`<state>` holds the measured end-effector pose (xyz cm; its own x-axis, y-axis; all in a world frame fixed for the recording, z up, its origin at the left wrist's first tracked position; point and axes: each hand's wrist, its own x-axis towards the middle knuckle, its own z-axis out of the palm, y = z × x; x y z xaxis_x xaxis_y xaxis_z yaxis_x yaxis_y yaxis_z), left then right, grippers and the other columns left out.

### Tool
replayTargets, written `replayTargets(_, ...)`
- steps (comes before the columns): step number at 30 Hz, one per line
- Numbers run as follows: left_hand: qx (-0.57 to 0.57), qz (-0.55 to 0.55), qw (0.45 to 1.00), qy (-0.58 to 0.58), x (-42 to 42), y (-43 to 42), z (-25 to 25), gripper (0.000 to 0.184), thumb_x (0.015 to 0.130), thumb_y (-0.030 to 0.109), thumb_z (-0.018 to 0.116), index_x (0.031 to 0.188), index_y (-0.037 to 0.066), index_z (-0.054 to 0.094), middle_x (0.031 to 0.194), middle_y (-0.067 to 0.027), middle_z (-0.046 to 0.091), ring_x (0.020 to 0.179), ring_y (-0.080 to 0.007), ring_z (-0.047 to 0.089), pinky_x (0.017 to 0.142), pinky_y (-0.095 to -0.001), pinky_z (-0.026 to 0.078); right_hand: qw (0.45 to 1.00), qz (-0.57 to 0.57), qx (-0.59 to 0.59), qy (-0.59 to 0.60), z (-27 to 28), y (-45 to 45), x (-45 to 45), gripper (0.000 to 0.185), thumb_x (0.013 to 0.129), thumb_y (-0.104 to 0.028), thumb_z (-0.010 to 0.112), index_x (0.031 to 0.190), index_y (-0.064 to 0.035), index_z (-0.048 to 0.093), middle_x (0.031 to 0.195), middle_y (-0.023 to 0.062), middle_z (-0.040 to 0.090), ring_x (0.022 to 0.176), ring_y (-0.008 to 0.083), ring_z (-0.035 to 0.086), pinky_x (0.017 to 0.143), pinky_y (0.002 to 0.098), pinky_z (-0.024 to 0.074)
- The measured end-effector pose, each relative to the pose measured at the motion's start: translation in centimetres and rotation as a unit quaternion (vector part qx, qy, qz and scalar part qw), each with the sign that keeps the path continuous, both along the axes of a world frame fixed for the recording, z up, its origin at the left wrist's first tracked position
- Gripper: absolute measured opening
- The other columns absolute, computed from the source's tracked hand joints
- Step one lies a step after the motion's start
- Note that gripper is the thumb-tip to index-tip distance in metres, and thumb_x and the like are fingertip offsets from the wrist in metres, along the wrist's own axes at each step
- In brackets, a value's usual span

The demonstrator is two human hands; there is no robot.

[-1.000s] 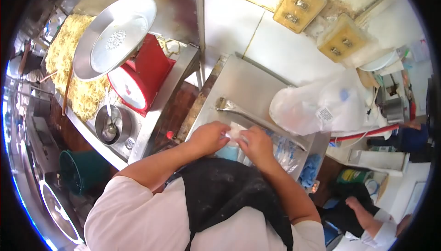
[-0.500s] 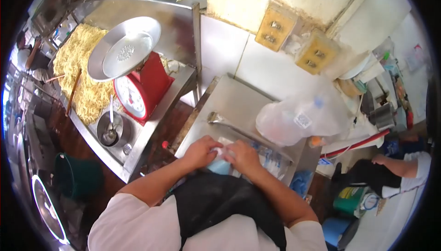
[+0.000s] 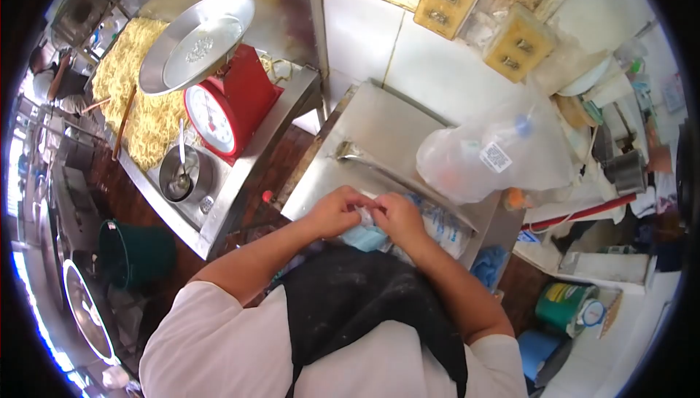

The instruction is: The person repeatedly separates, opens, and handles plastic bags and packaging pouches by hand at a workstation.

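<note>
My left hand (image 3: 335, 212) and my right hand (image 3: 401, 219) meet in front of my apron, fingertips pinched together. Between them hangs a small, thin plastic bag (image 3: 366, 237), whitish at the top and pale blue below. Its contents cannot be made out. Both hands are closed on its upper part. Beyond them is a steel counter (image 3: 386, 117) with a raised metal strip (image 3: 394, 178) across it. Clear plastic packets (image 3: 445, 237) lie just right of my right hand.
A large translucent bag (image 3: 477, 157) sits at the counter's right. To the left are a red scale (image 3: 240, 106) with a metal pan, a heap of yellow noodles (image 3: 142, 84) and a steel pot (image 3: 197, 176) with a spoon. A green bin (image 3: 135, 256) stands below. Another person (image 3: 58, 81) is far left.
The whole view has shifted. My hands have drawn closer together over the bag, and more of its pale blue part shows. The person at the right has gone from view.
</note>
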<state>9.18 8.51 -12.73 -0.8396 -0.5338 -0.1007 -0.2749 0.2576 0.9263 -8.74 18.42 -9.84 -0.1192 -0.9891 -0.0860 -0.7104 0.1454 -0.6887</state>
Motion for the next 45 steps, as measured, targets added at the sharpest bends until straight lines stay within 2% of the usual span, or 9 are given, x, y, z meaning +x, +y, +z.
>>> replayTargets(17,-0.185,-0.035,0.981,-0.043,-1.6,0.3,2.2,0.043,0.080,0.046,0.067,0.097,0.006,0.068,0.093,-0.0196,0.062,0.089,-0.0391,0.061,0.079,-0.0479,0.049,0.972,-0.072,-0.158,-0.160,8.7,-1.5,1.5,0.017,0.096,-0.019,0.062,0.093,-0.0022,0.062,0.083,0.0134,0.063,0.076,0.0260,0.062,0.071,0.0354,0.0492)
replayTargets(20,-0.100,0.030,0.991,-0.088,-1.4,0.7,4.5,0.040,0.085,0.044,0.066,0.095,0.004,0.068,0.092,-0.0222,0.063,0.091,-0.0423,0.060,0.079,-0.0478,0.049,0.943,-0.132,-0.195,-0.236,9.9,-2.4,1.1,0.019,0.099,-0.020,0.058,0.097,-0.0011,0.060,0.082,0.0079,0.061,0.075,0.0176,0.058,0.070,0.0321,0.0481)
replayTargets(23,-0.074,0.063,0.995,-0.007,-0.7,0.0,6.4,0.029,0.088,0.027,0.072,0.098,0.001,0.066,0.096,-0.0144,0.067,0.087,-0.0269,0.065,0.079,-0.0351,0.051,0.919,-0.157,-0.221,-0.285,9.6,-3.0,-0.2,0.020,0.102,-0.022,0.056,0.103,-0.0016,0.057,0.085,0.0015,0.058,0.073,0.0083,0.052,0.067,0.0257,0.0464)
replayTargets(26,0.266,0.087,0.959,0.036,0.1,-1.4,7.5,0.022,0.089,0.021,0.073,0.098,0.002,0.067,0.091,-0.0065,0.069,0.084,-0.0145,0.063,0.078,-0.0289,0.050,0.890,-0.205,-0.240,-0.329,9.7,-3.3,-0.6,0.020,0.103,-0.022,0.054,0.106,-0.0024,0.056,0.084,0.0002,0.057,0.070,0.0051,0.050,0.063,0.0217,0.0445)
replayTargets(29,0.323,0.162,0.926,0.108,0.5,-2.4,8.1,0.019,0.086,0.021,0.078,0.089,0.006,0.066,0.083,0.0017,0.066,0.079,-0.0058,0.057,0.074,-0.0230,0.046,0.891,-0.227,-0.257,-0.297,9.8,-3.0,-1.1,0.020,0.103,-0.022,0.053,0.105,-0.0024,0.056,0.083,-0.0002,0.057,0.070,0.0054,0.051,0.063,0.0221,0.0449)
replayTargets(33,0.550,0.124,0.765,0.310,0.5,-3.4,8.4,0.026,0.090,0.028,0.070,0.102,0.008,0.060,0.107,-0.0112,0.067,0.102,-0.0217,0.064,0.095,-0.0439,0.048,0.866,-0.259,-0.252,-0.346,10.0,-3.0,-1.4,0.019,0.104,-0.021,0.052,0.103,-0.0019,0.054,0.085,-0.0002,0.056,0.071,0.0060,0.053,0.066,0.0226,0.0489)
replayTargets(36,0.568,0.149,0.759,0.281,-0.5,-3.8,9.2,0.029,0.094,0.031,0.063,0.112,0.009,0.058,0.118,-0.0158,0.064,0.115,-0.0287,0.061,0.104,-0.0508,0.043,0.859,-0.260,-0.220,-0.383,9.2,-2.7,-1.8,0.028,0.101,-0.024,0.057,0.116,0.0000,0.053,0.099,0.0053,0.059,0.084,0.0099,0.057,0.076,0.0276,0.0520)
replayTargets(42,0.639,0.023,0.681,0.357,-2.2,-4.1,12.5,0.064,0.099,0.054,0.044,0.137,0.003,0.049,0.135,-0.0175,0.056,0.128,-0.0318,0.052,0.110,-0.0485,0.037,0.894,-0.075,-0.400,0.187,11.6,-1.9,0.1,0.071,0.090,-0.032,0.068,0.145,0.0018,0.037,0.149,0.0302,0.035,0.139,0.0433,0.035,0.111,0.0559,0.0294)
replayTargets(45,0.591,-0.075,0.719,0.358,-3.6,-1.4,14.8,0.090,0.094,0.071,0.033,0.152,0.002,0.026,0.154,-0.0170,0.033,0.143,-0.0294,0.033,0.117,-0.0477,0.024,0.929,-0.028,-0.318,0.186,12.4,-3.3,1.1,0.072,0.094,-0.041,0.056,0.149,-0.0004,0.034,0.155,0.0322,0.024,0.143,0.0501,0.024,0.114,0.0592,0.0180)
